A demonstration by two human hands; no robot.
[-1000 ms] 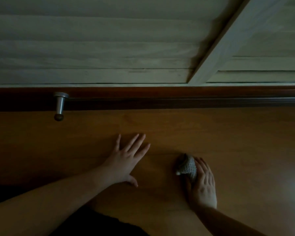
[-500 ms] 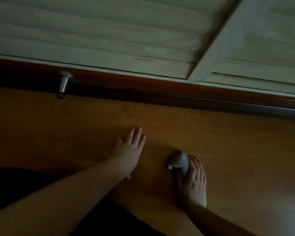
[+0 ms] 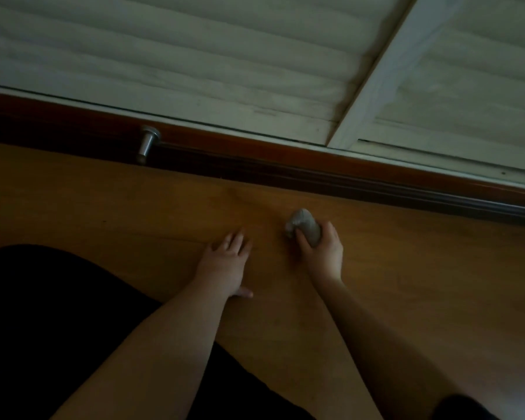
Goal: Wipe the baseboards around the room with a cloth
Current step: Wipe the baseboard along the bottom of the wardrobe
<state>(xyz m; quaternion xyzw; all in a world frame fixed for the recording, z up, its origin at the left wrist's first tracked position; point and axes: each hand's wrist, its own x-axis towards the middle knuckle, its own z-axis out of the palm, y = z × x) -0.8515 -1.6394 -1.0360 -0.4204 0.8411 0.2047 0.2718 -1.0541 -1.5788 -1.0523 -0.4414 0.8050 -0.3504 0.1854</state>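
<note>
A small grey bunched cloth [image 3: 303, 225] sits on the wooden floor, a short way in front of the dark reddish-brown baseboard [image 3: 315, 165]. My right hand [image 3: 323, 250] grips the cloth, thumb and fingers curled round its near end. My left hand [image 3: 226, 262] lies flat on the floor to the left of it, fingers straight and pointing toward the baseboard. The baseboard runs across the view, slanting down to the right, under pale louvered panels.
A metal doorstop [image 3: 147, 144] sticks out from the baseboard at the left. Pale louvered doors [image 3: 194, 56] with a slanted frame post [image 3: 385, 71] rise above it. My dark-clothed leg [image 3: 58, 328] fills the lower left. The wooden floor [image 3: 422, 283] stretches to the right.
The view tilted and pulled back. My right hand went from lying over the cloth to gripping it and moved closer to the baseboard. My left hand stayed flat on the floor.
</note>
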